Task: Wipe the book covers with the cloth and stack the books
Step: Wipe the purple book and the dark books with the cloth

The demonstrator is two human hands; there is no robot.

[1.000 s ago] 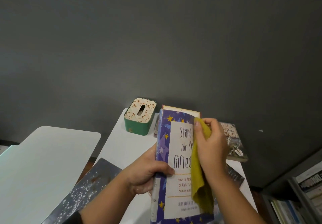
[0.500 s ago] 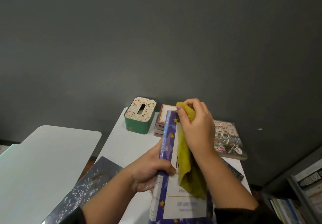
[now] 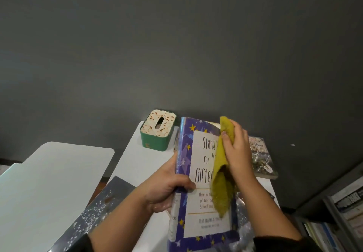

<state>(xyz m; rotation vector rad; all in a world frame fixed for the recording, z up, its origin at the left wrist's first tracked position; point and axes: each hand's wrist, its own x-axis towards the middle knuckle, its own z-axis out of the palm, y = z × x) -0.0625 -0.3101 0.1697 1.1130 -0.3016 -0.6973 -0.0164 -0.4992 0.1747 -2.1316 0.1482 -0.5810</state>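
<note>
Dark grey wall (image 3: 176, 45) fills the upper two thirds of the view, and below it a white table (image 3: 141, 165) runs away from the camera toward that wall. To the left a second pale tabletop (image 3: 49, 183) stands apart from it, with a strip of floor showing between them. At the lower right a shelf (image 3: 343, 212) holds upright books and papers. On the white table, near its left edge, lies a dark speckled book (image 3: 102, 208). Above the table's middle the star-patterned blue book (image 3: 196, 183) is held tilted, its cover facing the camera, with the words "Stand", "for" and "Gifte" readable before the cloth hides the rest. The left hand (image 3: 167, 189) grips its spine edge, thumb curled over the front cover and fingers behind. The right hand (image 3: 237, 153) clutches the yellow-green cloth (image 3: 222, 177) against the upper right part of the cover, fingers curled round the bunched top while the loose end hangs down over the title panel. Beyond the held book, at the far left of the table, sits a green tissue box (image 3: 157, 134) with a patterned cream lid and a slot. At the far right lies a floral-covered book (image 3: 261, 157), flat and partly hidden by the right hand.
</note>
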